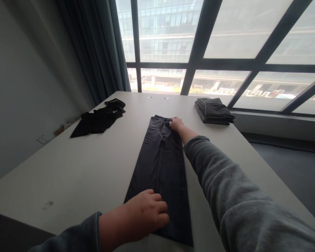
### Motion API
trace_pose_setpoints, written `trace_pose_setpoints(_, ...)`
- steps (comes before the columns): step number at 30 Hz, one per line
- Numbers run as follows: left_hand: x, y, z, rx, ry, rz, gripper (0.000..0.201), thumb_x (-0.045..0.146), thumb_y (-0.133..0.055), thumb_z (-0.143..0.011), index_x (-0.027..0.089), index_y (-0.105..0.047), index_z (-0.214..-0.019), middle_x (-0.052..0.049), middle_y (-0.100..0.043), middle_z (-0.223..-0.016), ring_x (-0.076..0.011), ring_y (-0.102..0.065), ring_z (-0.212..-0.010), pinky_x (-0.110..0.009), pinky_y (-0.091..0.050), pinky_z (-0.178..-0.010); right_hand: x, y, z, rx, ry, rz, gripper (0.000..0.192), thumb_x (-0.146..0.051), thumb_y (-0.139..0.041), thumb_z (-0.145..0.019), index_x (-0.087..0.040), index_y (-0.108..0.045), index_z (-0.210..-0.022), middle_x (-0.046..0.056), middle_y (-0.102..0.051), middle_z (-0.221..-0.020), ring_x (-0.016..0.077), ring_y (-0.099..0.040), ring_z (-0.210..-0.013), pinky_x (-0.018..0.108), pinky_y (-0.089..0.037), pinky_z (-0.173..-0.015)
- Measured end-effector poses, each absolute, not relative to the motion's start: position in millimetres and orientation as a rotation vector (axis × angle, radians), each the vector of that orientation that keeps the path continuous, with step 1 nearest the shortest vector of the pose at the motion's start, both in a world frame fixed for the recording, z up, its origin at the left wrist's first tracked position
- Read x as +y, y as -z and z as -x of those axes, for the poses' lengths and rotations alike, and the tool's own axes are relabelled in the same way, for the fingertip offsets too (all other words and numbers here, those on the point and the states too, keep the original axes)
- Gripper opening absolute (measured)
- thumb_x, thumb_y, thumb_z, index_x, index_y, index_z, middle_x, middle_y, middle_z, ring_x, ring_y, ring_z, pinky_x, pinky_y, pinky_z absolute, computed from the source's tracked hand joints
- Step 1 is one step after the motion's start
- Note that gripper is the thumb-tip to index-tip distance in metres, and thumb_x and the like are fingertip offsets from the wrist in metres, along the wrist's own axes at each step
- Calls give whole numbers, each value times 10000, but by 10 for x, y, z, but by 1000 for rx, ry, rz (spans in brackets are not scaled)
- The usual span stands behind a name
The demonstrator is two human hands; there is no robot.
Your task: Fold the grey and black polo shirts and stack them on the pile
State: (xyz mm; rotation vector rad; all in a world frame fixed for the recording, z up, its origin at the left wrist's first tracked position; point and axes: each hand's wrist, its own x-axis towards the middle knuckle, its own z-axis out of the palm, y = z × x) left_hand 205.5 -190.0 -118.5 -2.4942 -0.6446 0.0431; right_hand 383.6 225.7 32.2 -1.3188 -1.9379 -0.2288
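A pair of dark trousers [170, 175] lies flat and lengthwise on the white table, waistband at the far end, with a short row of buttons down the front. My right hand [176, 124] reaches out to the right side of the waistband, its fingers closed on the cloth there. Over the lower legs, near the hems, is my left hand [144, 213], its fingers curled in. The fingertips of that hand are hidden beneath it, so whether it grips the cloth does not show.
A crumpled black garment [99, 119] lies on the table's far left. Folded clothes [214, 111], a striped piece on top, are stacked at the far right. Behind the white table [76, 175] stand a large window and a dark curtain [94, 45].
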Motion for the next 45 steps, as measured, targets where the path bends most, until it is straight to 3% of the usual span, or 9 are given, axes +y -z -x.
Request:
trace_pose_setpoints(8, -1800, 1266, -1961, -650, 4, 2718, 261, 396, -727, -992, 215, -648, -821, 46, -741, -868, -144, -655, -778, -363, -432, -729, 2148, -6, -3695, -1927, 298, 1261, 565, -476, -329, -1107, -221, -560, -1555, 99, -496, -1650, 297, -376, -1536, 479, -322, -1243)
trace_pose_setpoints(11, -1775, 1241, -1920, -693, 127, 2725, 142, 359, -726, -997, 222, -690, -993, 33, -779, -1081, -153, -688, -953, -347, -447, -831, 2083, 6, -3675, -1884, 393, 1188, 555, -451, -342, -1108, -195, -576, -1541, 110, -492, -1649, 304, -334, -1557, 480, -277, -1265)
trace_pose_setpoints(15, -1813, 1279, -1798, -742, 153, 2732, 336, 441, -844, -893, 265, -669, -1119, 16, -732, -1295, -205, -655, -1130, -367, -424, -955, 1925, 54, -3726, -1801, 415, 1066, 535, -402, -388, -1096, -146, -607, -1511, 153, -490, -1639, 349, -324, -1567, 557, -234, -1286)
trace_pose_setpoints(22, -1866, 1635, -1724, -741, 252, 2588, 153, 117, -723, -898, 223, -641, -971, 21, -745, -1209, -186, -675, -1002, -352, -475, -858, 1018, 802, -4040, -1945, 412, 648, 468, -360, -529, -1054, -199, -636, -1481, 163, -531, -1585, 387, -315, -1583, 639, -307, -1274)
trace_pose_setpoints(26, -1858, 1725, -1769, -658, 348, 2485, 158, 39, -641, -909, 197, -639, -916, -10, -761, -1112, -190, -685, -909, -338, -525, -786, 201, 1387, -4303, -2080, 373, 413, 412, -286, -544, -1058, -236, -634, -1456, 146, -569, -1544, 346, -398, -1550, 614, -366, -1264)
trace_pose_setpoints(29, -1916, 1732, -1740, -635, 444, 2434, 178, 75, -644, -934, 193, -680, -1062, -64, -751, -1204, -213, -709, -961, -355, -575, -836, -375, 1782, -4473, -2149, 322, 293, 400, -215, -550, -1041, -254, -635, -1430, 139, -632, -1462, 314, -500, -1479, 587, -423, -1235)
trace_pose_setpoints(35, -2149, 1605, -1173, -876, 412, 2470, 571, 175, -848, -801, 322, -676, -1325, -73, -694, -1378, -291, -688, -1199, -448, -574, -1026, -1146, 2402, -4716, -2264, 167, 332, 388, -144, -588, -979, -244, -678, -1342, 137, -674, -1410, 274, -627, -1352, 556, -408, -1255)
trace_pose_setpoints(41, -2154, 1621, -576, -993, 527, 2389, 339, 155, -759, -880, 316, -751, -1178, -46, -751, -1271, -248, -719, -1153, -362, -588, -988, -1359, 2608, -4770, -2321, 115, 472, 466, -244, -793, -877, -254, -707, -1335, 134, -642, -1486, 340, -571, -1424, 581, -412, -1242)
trace_pose_setpoints(45, -2066, 1745, -622, -959, 666, 2298, 288, 141, -644, -938, 285, -744, -1166, -50, -776, -1171, -230, -742, -1071, -348, -599, -945, -1370, 2657, -4675, -2220, 182, 469, 341, -194, -738, -916, -247, -737, -1253, 114, -706, -1384, 299, -650, -1316, 539, -461, -1208)
